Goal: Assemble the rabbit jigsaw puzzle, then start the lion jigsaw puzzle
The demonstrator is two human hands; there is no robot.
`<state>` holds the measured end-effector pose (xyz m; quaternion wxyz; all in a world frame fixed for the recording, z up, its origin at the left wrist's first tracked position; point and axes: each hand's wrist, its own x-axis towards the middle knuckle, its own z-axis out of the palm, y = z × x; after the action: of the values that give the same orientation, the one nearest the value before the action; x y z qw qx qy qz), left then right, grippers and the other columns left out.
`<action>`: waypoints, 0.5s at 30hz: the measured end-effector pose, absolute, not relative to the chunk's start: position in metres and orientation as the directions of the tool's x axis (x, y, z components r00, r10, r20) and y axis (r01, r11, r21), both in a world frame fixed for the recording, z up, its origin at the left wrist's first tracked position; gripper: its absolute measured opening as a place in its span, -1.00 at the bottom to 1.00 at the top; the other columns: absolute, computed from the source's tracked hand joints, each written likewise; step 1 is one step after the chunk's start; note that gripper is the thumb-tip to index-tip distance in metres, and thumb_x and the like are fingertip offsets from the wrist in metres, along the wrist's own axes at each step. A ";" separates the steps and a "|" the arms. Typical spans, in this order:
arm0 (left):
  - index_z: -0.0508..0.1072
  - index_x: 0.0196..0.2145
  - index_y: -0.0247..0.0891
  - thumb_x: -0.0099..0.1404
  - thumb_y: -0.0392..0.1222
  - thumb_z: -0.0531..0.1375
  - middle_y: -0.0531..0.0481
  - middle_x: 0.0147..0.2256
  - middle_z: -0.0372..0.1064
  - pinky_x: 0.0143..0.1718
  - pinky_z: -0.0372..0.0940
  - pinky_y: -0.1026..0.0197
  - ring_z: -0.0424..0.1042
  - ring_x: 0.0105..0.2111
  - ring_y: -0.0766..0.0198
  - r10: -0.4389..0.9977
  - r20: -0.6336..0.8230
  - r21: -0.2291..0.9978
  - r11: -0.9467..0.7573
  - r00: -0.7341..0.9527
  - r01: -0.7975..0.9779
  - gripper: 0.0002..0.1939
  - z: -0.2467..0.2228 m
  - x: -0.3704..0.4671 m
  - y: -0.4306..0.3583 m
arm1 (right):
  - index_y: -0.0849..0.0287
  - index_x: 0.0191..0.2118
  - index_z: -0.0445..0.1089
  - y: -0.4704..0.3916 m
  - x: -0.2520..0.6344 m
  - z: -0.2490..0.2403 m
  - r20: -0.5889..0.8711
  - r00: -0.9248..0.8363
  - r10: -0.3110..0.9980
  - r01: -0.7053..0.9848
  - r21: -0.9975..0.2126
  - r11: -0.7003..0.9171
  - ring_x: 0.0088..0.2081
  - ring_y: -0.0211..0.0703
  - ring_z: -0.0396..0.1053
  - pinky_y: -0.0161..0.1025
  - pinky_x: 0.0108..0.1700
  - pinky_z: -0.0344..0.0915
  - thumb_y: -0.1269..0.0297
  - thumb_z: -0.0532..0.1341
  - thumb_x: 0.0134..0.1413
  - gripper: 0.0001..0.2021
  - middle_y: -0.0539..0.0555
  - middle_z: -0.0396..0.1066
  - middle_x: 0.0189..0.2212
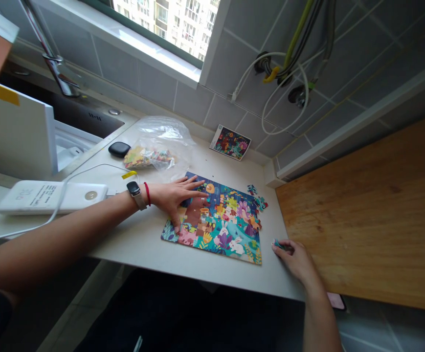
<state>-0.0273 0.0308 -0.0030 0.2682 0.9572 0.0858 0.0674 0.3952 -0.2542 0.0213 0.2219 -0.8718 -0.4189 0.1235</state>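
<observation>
A colourful jigsaw puzzle (219, 220) with rabbits and other animals lies mostly assembled on the white countertop; its right edge has a gap. My left hand (173, 198) rests on its left part, fingers spread flat. To the right of the puzzle, my right hand (295, 259) pinches a small puzzle piece (276, 243) just above or on the counter. A few loose puzzle pieces (259, 199) lie by the upper right corner. Against the wall leans a small picture card (230, 143) in similar colours.
Behind my left hand, a clear plastic bag (164, 142) holds more pieces, beside a black case (119, 149). A white power bank (51, 197) with a cable lies left, near the sink (83, 110). A wooden board (366, 210) borders the counter's right. Cables (289, 73) hang from the wall.
</observation>
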 end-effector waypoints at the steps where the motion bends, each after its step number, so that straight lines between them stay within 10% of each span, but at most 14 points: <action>1: 0.14 0.46 -0.04 -0.17 0.35 0.55 -0.33 0.51 -0.24 0.37 -0.23 -0.54 -0.32 0.47 -0.56 0.204 0.082 0.529 -0.839 0.975 0.131 0.33 -0.003 -0.027 0.031 | 0.19 -0.39 0.58 -0.254 0.395 0.022 -0.030 0.620 0.784 0.677 -0.484 -0.554 -0.47 -0.05 0.39 -0.11 -0.35 0.37 -0.14 0.37 -0.32 -0.54 0.17 0.53 -0.42; 10: 0.13 0.46 -0.07 -0.15 0.38 0.53 -0.33 0.51 -0.23 0.39 -0.26 -0.54 -0.31 0.47 -0.56 0.242 0.028 0.581 -0.793 0.970 0.181 0.33 0.007 -0.026 0.031 | 0.18 -0.36 0.55 -0.255 0.390 0.024 -0.017 0.630 0.777 0.680 -0.471 -0.562 -0.45 -0.03 0.39 -0.08 -0.30 0.39 -0.15 0.36 -0.32 -0.51 0.22 0.55 -0.38; 15: 0.29 0.35 -0.14 0.47 0.27 0.14 -0.23 0.38 0.20 0.38 0.13 -0.15 0.19 0.38 -0.13 0.432 0.247 0.700 -0.699 0.868 0.149 -0.34 0.026 -0.025 0.033 | 0.24 -0.17 0.57 -0.258 0.381 0.022 0.198 0.670 0.715 0.698 -0.496 -0.516 -0.43 -0.10 0.37 -0.08 -0.28 0.41 -0.17 0.42 -0.33 -0.37 0.21 0.51 -0.29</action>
<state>-0.0255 0.0325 0.0261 0.3530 0.8996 0.1612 0.2005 0.3812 -0.2581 0.0216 0.2778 -0.8706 -0.4057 0.0157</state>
